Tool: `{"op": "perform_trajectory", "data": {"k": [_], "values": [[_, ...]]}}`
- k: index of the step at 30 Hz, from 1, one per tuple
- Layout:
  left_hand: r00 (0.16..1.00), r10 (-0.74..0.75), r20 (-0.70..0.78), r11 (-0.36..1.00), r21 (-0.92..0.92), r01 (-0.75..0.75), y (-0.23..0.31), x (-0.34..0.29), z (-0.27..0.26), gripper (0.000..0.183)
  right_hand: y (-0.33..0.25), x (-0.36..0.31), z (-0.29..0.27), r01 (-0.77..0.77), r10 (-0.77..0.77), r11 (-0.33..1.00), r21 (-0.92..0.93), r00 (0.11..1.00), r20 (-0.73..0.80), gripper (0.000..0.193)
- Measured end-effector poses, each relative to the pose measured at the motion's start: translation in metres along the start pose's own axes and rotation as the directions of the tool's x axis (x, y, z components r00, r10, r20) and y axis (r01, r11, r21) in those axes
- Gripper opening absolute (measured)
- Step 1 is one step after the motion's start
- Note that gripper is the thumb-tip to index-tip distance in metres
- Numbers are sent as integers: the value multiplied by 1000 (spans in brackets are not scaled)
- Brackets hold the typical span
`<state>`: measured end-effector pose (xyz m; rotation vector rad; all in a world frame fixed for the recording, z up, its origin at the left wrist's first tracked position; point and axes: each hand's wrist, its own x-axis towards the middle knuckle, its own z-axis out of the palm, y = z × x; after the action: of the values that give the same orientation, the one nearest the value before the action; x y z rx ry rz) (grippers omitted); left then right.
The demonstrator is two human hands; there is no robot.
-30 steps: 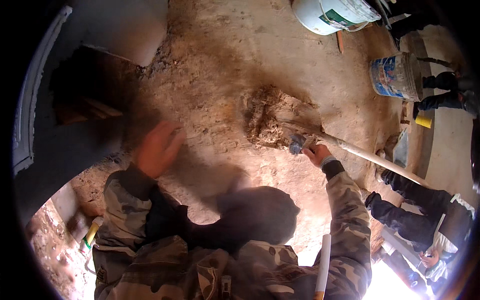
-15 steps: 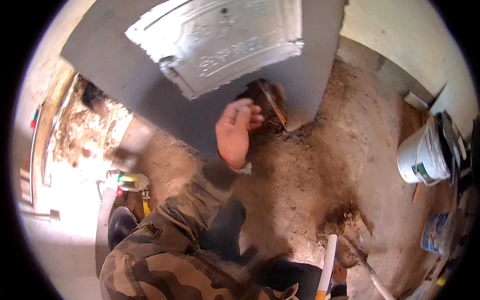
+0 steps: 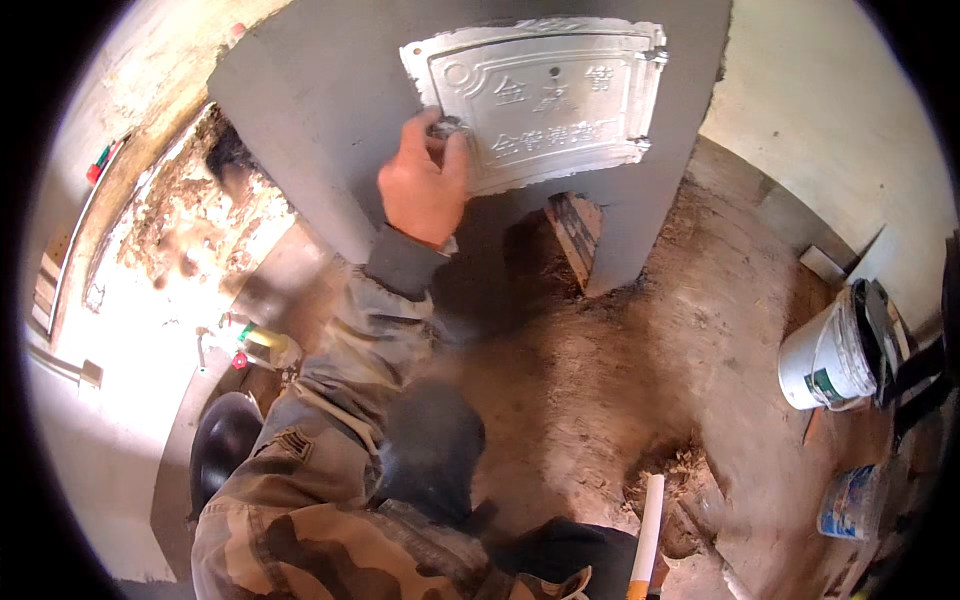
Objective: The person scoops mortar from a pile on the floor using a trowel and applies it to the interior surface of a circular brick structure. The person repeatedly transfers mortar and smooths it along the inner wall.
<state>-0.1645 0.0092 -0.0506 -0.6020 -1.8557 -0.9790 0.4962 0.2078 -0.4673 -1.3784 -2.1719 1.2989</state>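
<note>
Nearest, a cigarette (image 3: 649,525), orange filter at its lower end, tilts well below and right of the door (image 3: 560,110). A camouflage sleeve (image 3: 370,335) reaches up from below and left of the door to the left hand (image 3: 420,185), at the door's left edge. There the thumb and bent fingers are closed on the latch (image 3: 447,126), pinching it. The right hand is out of view, so its state cannot be told. The door, silvery metal with raised patterns, is set in a grey casing (image 3: 320,110). Below the door, a dark gap (image 3: 527,245) in the casing shows a brown slab (image 3: 573,235). On the brown floor (image 3: 600,390), rubble (image 3: 690,467) lies well below and right of the door; to the door's lower right are a white bucket (image 3: 818,360) and a blue-marked bucket (image 3: 850,503), and a pale wall (image 3: 850,110) rises beyond its right side
</note>
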Motion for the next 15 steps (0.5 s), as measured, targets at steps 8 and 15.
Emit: {"op": "perform_trajectory", "data": {"k": [8, 15], "values": [[991, 103, 79, 981, 158, -115, 8, 31, 13, 21, -6, -8, -18, 147, -148, 985, -92, 989, -6, 33], [803, 410, 432, 512, 619, -595, -100, 90, -20, 32, -74, -37, 7, -80, 58, 989, 127, 984, 168, 42]]}}
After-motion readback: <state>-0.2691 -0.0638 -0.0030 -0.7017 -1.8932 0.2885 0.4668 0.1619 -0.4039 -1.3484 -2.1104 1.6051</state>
